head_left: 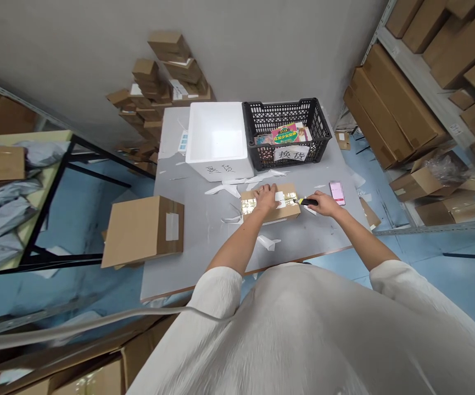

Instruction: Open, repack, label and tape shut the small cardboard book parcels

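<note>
A small taped cardboard box (283,215) lies on the grey table in front of me, with a white label and shiny tape along its top. My left hand (266,198) rests on the box's top with fingers spread, pressing it down. In my right hand (324,203) is a black and yellow utility knife (308,202), its tip at the right end of the box, on the tape. The blade itself is too small to make out. White paper scraps (267,242) lie around the box.
Behind the box stand a white foam box (216,164) and a black plastic crate (286,112) with booklets inside. A phone (337,193) lies at the right. A larger carton (138,225) sits at the table's left edge. Stacked cartons and shelves flank the grey table (196,241).
</note>
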`<state>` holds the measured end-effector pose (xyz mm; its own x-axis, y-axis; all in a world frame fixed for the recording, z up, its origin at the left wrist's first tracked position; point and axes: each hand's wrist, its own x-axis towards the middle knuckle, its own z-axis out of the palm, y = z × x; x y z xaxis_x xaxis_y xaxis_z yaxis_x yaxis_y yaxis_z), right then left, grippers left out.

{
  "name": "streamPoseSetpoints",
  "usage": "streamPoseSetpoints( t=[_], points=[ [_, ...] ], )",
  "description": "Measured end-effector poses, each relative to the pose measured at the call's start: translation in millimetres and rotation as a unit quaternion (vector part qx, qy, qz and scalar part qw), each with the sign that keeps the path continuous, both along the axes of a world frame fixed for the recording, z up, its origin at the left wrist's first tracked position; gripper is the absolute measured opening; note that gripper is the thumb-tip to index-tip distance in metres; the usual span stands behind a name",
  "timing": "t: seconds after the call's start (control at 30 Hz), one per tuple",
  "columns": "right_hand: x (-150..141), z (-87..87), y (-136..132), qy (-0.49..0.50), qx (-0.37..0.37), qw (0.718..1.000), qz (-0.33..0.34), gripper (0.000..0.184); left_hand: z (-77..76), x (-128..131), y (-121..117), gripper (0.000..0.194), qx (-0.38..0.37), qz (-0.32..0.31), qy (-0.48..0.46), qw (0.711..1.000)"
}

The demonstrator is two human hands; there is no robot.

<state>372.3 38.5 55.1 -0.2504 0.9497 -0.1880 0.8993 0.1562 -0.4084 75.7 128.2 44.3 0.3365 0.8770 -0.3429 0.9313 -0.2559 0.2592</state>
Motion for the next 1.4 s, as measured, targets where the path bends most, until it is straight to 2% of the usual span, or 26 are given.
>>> streamPoseSetpoints(
  t=[0.2, 0.4, 0.63, 0.87, 1.07, 1.17, 1.3, 1.4],
  points=[
    [-2.3, 0.5, 1.5, -0.002, -0.005, 1.000, -0.005, 0.042, -2.3, 0.3, -1.8, 0.076, 0.003, 0.009, -0.008, 1.000],
    [-9.8, -3.2, -7.5, 0.008, -0.003, 1.000, -0.028, 0.043, -9.6, -7.4, -18.1, 0.066, 0.039, -0.022, -0.032, 0.999],
    [-12.8, -6.7, -13.6, 0.042, 0.006, 0.998, -0.053, 0.045, -13.5, -7.7, -33.0, 0.071, 0.063, -0.023, -0.031, 0.997],
    [-14.8, -12.9, -18.7, 0.012, 0.022, 0.997, -0.079, 0.048, -10.6, -7.7, -36.0, 0.072, 0.076, -0.021, -0.017, 0.997],
    [-10.6, -16.3, -17.0, -0.022, 0.048, 0.996, -0.070, 0.049, -10.3, -6.4, -37.7, 0.072, 0.071, -0.009, -0.032, 0.997],
    [-3.2, -18.8, -14.0, -0.002, 0.055, 0.996, -0.066, 0.050, -10.3, -7.2, -40.1, 0.071, 0.065, -0.003, -0.051, 0.997],
    [8.4, -22.9, -7.4, 0.048, 0.082, 0.989, -0.117, 0.051, -10.9, -9.9, -48.1, 0.071, 0.081, 0.002, -0.067, 0.994],
    [12.9, -24.0, -0.7, 0.077, 0.076, 0.986, -0.124, 0.051, -11.0, -10.8, -53.0, 0.073, 0.088, 0.004, -0.071, 0.994]
  ],
)
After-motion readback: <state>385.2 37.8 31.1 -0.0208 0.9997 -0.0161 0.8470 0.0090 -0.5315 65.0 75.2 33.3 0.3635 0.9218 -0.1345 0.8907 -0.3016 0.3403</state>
